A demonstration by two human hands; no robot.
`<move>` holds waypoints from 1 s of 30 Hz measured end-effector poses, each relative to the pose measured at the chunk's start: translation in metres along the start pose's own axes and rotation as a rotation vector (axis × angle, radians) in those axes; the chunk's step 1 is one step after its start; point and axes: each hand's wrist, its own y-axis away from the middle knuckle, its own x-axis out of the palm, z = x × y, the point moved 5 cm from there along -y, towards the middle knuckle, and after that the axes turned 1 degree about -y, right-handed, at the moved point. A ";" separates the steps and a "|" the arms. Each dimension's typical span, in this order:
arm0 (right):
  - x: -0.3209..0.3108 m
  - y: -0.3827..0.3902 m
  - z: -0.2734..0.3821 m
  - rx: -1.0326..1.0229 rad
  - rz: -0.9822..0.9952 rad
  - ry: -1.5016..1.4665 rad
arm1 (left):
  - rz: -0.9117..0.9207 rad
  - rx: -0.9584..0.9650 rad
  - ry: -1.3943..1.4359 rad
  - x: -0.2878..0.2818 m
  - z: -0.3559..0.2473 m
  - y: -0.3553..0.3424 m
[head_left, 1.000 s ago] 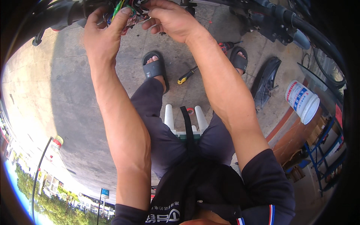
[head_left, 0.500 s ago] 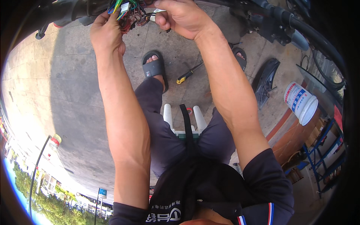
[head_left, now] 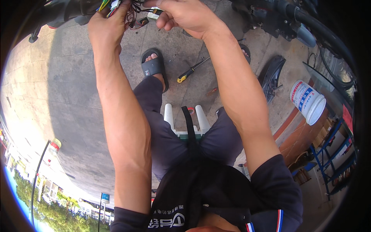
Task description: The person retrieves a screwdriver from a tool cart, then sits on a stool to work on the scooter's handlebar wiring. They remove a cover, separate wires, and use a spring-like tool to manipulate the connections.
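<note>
At the top edge, my left hand (head_left: pixel 108 28) is closed on a tangle of coloured wires (head_left: pixel 132 14) with small connectors, its thumb lying over them. My right hand (head_left: pixel 181 17) has curled fingers beside a white connector piece (head_left: pixel 154 12) on dark leads; it appears to grip these leads, though the fingertips partly hide them. The wires hang by the dark frame of a vehicle (head_left: pixel 63 15), which runs off the top of the view.
A yellow-black screwdriver (head_left: pixel 185 75) lies on the pavement between my sandalled feet. A white stool (head_left: pixel 199 116) is under me. At right are a black plastic part (head_left: pixel 272 75), a white bucket (head_left: pixel 309 104), hoses and a blue rack (head_left: pixel 332 162).
My left hand has risen slightly with the wire bundle. My right hand has moved a little rightward, and the white connector beside it shows more than one second ago.
</note>
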 end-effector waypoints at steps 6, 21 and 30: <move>-0.046 0.052 0.018 -0.038 -0.266 0.100 | 0.012 -0.034 0.237 -0.017 0.026 -0.022; 0.030 0.159 -0.036 -0.040 0.141 0.813 | 0.075 -0.110 0.457 -0.011 0.014 -0.016; 0.040 0.170 -0.040 -0.129 0.185 0.889 | 0.008 -0.134 0.439 -0.006 0.009 -0.011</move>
